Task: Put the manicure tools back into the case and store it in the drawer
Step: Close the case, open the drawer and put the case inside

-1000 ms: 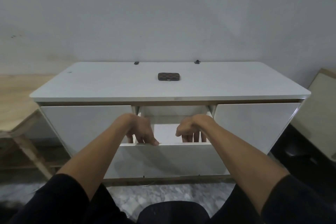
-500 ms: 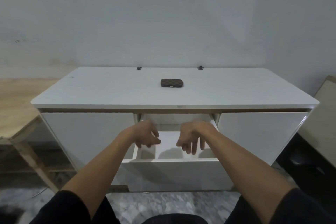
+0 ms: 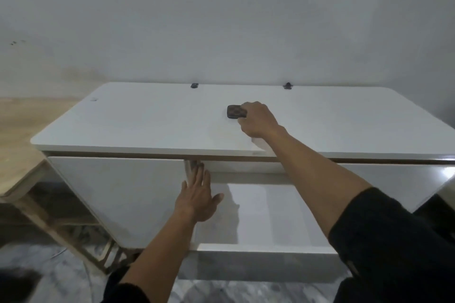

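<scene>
The brown checkered manicure case [image 3: 235, 111] lies closed on the white cabinet top [image 3: 152, 120], near its middle. My right hand [image 3: 257, 119] has its fingers curled round the case's right end. The middle drawer [image 3: 266, 252] stands pulled out toward me, its white inside bare. My left hand [image 3: 198, 195] lies flat with straight fingers along the drawer's left side wall, fingertips under the cabinet top. No loose manicure tools show.
Closed white drawer fronts [image 3: 118, 194] flank the open drawer on both sides. A wooden table [image 3: 17, 140] stands at the left. Two small black fittings [image 3: 287, 86] sit at the back edge of the top, against the grey wall. Marbled floor lies below.
The drawer has come further out. My right hand left the drawer, rose to the cabinet top and took hold of the case. My left hand flattened against the drawer's left side.
</scene>
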